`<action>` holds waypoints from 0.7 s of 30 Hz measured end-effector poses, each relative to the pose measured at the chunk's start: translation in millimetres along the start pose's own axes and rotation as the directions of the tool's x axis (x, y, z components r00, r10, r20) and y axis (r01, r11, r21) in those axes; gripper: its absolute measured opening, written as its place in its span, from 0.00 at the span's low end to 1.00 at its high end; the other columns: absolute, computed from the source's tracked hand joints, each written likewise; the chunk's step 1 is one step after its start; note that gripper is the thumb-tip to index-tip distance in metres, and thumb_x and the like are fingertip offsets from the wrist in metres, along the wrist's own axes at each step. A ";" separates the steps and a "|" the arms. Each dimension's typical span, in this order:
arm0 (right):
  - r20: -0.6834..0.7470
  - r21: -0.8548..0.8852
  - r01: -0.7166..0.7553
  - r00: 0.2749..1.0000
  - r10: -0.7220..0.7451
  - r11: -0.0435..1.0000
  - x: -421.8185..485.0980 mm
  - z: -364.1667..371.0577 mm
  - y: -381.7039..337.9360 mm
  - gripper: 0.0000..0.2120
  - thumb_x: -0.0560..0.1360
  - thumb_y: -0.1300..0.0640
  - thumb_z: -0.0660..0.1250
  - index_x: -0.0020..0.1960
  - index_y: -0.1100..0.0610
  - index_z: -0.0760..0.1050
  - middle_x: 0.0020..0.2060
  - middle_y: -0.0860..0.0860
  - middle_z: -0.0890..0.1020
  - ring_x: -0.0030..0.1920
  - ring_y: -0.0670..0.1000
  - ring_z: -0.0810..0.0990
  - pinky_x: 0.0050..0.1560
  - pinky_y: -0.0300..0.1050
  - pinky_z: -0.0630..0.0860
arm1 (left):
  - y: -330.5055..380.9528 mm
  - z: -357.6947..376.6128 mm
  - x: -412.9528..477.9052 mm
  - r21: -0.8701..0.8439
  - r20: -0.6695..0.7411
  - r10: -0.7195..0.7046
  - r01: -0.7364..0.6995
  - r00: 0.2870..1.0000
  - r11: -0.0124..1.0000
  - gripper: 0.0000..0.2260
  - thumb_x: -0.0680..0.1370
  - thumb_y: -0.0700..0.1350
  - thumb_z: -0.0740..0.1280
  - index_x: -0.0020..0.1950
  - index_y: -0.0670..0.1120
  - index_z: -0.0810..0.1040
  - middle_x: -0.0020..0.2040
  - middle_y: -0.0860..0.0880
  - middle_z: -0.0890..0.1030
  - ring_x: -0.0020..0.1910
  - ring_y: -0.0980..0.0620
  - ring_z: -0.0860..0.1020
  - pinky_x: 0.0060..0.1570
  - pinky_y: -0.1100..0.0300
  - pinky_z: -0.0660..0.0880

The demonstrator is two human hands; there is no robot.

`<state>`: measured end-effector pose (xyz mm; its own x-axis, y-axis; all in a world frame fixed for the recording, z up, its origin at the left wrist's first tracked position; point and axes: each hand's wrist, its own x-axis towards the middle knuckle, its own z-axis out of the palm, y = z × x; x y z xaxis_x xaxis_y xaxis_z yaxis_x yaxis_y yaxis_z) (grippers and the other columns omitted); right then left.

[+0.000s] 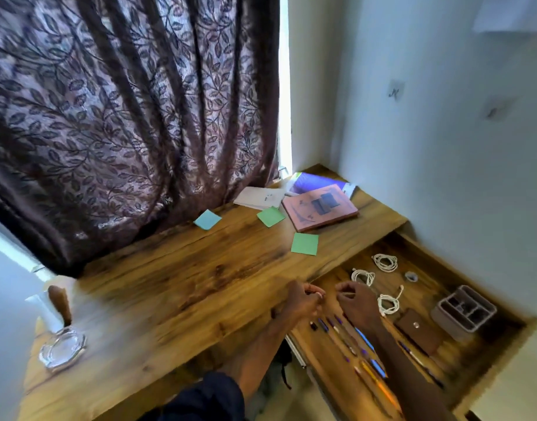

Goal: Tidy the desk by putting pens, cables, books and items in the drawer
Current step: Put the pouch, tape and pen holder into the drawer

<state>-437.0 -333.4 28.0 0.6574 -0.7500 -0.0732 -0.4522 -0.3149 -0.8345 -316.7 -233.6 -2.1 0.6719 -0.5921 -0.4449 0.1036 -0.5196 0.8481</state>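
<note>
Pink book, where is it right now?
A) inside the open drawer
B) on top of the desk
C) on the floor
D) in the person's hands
B: the pink book lies flat on the desk top near the back corner, well outside the open drawer.

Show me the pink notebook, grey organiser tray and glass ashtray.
pink notebook (pixel 306 217): head view, front cover.
grey organiser tray (pixel 451 323): head view, near wall.
glass ashtray (pixel 62 349): head view, its middle.
</note>
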 end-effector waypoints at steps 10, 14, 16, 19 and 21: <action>0.110 0.019 -0.087 0.990 0.084 0.996 -36.5 -150.1 92.2 0.04 0.70 0.50 0.72 0.39 0.50 0.80 0.34 0.43 0.82 0.35 0.43 0.80 0.34 0.31 0.71 | 39.7 155.2 -58.9 0.076 -0.002 -0.036 0.036 0.999 0.996 0.08 0.78 0.39 0.66 0.46 0.46 0.84 0.38 0.48 0.84 0.31 0.56 0.80 0.32 0.62 0.80; 0.105 0.009 -0.150 0.983 0.148 0.989 -31.4 -181.2 131.7 0.03 0.73 0.56 0.73 0.46 0.54 0.83 0.41 0.46 0.85 0.43 0.44 0.83 0.43 0.34 0.75 | 49.8 206.9 -66.4 0.027 0.087 -0.068 0.065 0.994 0.997 0.07 0.77 0.40 0.66 0.46 0.44 0.84 0.40 0.46 0.86 0.36 0.51 0.82 0.35 0.58 0.78; 0.087 -0.009 -0.212 0.973 0.212 0.977 -26.7 -193.5 150.8 0.04 0.73 0.60 0.72 0.47 0.55 0.83 0.42 0.47 0.84 0.43 0.44 0.81 0.41 0.29 0.70 | 48.4 236.4 -65.7 -0.030 0.149 -0.105 0.111 0.983 0.993 0.06 0.77 0.39 0.67 0.47 0.43 0.84 0.37 0.49 0.84 0.32 0.53 0.80 0.30 0.62 0.76; 0.033 0.059 -0.282 0.959 0.280 0.958 -29.1 -206.1 174.5 0.06 0.72 0.62 0.72 0.48 0.55 0.83 0.43 0.49 0.85 0.45 0.47 0.83 0.44 0.36 0.74 | 42.2 278.9 -64.6 -0.160 0.252 -0.251 0.296 0.935 0.942 0.05 0.78 0.39 0.66 0.48 0.40 0.82 0.32 0.50 0.82 0.26 0.54 0.78 0.27 0.64 0.74; -0.052 0.198 -0.373 0.919 0.390 0.906 -38.3 -208.7 196.9 0.06 0.73 0.61 0.70 0.48 0.52 0.82 0.46 0.53 0.86 0.46 0.52 0.84 0.49 0.46 0.79 | 28.3 303.7 -65.3 -0.185 0.396 -0.374 0.471 0.839 0.862 0.07 0.78 0.46 0.66 0.47 0.43 0.79 0.34 0.48 0.83 0.28 0.53 0.80 0.27 0.64 0.77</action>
<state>-677.0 -488.2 -19.6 0.3968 -0.8425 -0.3642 -0.5359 0.1095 -0.8371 -580.3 -396.7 -36.4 0.2344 -0.5464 -0.8041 0.5416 -0.6134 0.5748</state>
